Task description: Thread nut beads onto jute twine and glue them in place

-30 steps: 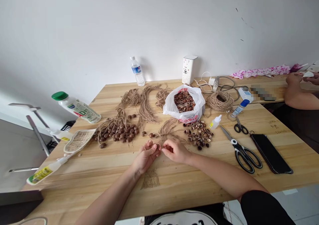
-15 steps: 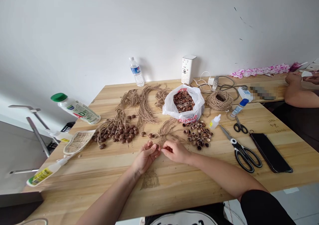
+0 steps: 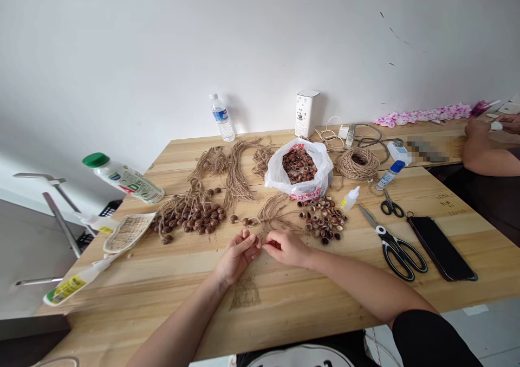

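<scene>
The left hand (image 3: 238,256) and right hand (image 3: 287,248) pinch thin twine (image 3: 271,212) between their fingertips; a slack grip could let it slip free.

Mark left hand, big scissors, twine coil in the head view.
left hand (image 3: 236,256): head view, middle of the hand.
big scissors (image 3: 384,234): head view, at the pivot.
twine coil (image 3: 358,172): head view, front windings.

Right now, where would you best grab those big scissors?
Probably by the black handle loops, from the near right edge: the big scissors lie flat, handles nearest that edge, blades pointing away at the glue bottle. The right hand, pinching twine with the left hand, is nearer.
</scene>
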Available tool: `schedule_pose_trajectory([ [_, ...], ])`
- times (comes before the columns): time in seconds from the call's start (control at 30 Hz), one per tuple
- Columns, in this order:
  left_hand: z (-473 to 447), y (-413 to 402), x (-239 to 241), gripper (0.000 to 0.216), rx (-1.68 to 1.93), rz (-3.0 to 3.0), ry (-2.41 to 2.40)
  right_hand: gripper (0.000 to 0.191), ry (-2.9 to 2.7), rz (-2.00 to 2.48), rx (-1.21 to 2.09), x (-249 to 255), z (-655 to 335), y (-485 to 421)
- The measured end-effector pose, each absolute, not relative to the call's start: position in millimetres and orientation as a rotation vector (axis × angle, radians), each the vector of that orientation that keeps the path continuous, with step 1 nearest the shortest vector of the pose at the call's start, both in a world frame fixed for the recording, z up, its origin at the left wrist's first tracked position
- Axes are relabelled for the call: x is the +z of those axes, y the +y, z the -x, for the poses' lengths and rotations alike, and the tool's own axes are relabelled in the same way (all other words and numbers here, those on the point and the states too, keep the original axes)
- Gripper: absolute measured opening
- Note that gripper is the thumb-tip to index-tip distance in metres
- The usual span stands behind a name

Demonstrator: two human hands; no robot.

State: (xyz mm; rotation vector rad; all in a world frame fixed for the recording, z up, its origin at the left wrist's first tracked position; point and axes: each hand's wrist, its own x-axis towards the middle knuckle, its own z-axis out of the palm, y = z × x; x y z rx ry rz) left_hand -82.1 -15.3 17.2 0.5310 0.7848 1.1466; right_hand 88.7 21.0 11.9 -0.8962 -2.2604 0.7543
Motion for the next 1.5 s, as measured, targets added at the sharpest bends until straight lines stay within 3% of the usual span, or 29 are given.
schedule_pose_trajectory([
  [0.37, 82.4, -15.3, 17.9, 0.029, 1.142, -0.522, 0.787, 0.008, -2.272, 0.885, 0.743, 11.4, -89.0, 21.5],
  [0.63, 82.5, -15.5, 19.1, 0.03, 1.15, -0.501, 0.832, 0.023, -2.282, 0.904, 0.719, 13.9, -88.2, 21.4],
  [1.5, 81.8, -15.4, 19.2, 0.028, 1.159, -0.501, 0.818, 0.022, -2.294, 0.872, 0.683, 10.9, -88.6, 22.0],
])
